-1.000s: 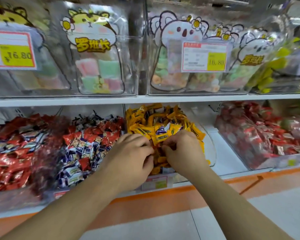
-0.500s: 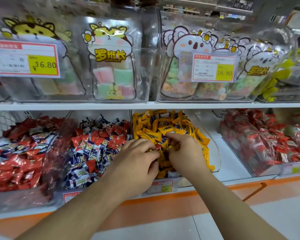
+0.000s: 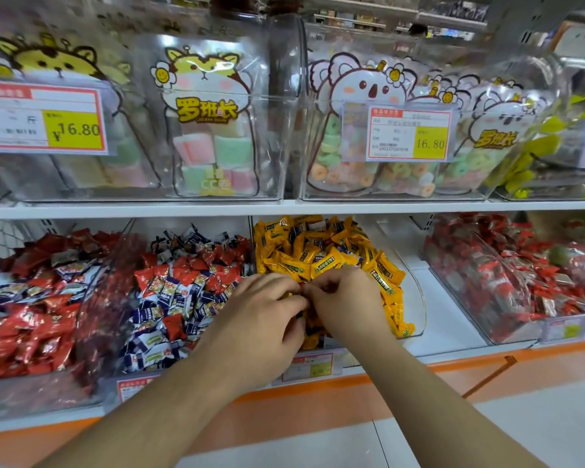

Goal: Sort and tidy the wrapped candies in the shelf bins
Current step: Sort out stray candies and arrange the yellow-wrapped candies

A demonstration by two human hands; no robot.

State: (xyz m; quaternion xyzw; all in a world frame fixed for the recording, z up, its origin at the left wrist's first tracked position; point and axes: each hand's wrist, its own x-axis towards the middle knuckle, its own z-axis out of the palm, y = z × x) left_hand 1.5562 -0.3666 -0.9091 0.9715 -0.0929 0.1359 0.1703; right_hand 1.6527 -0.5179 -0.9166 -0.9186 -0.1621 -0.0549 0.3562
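Yellow crinkly candies [image 3: 321, 251] fill our clear plastic bin [image 3: 416, 298]; over its front, our left hand [image 3: 264, 319] and right hand [image 3: 348, 298] meet, fingertips pinching a small red wrapper [image 3: 303, 287].

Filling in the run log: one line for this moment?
left hand and right hand: in yellow candies | fingers meeting | grasp unclear

Single head cam, we look forward and slightly down at the shelf front, close range. Lower-shelf bin of yellow candies [image 3: 321, 255] sits dead centre; upper-shelf clear bins [image 3: 217, 130] at 12 o'clock; both forearms enter from 6 o'clock. No second view to overlap.
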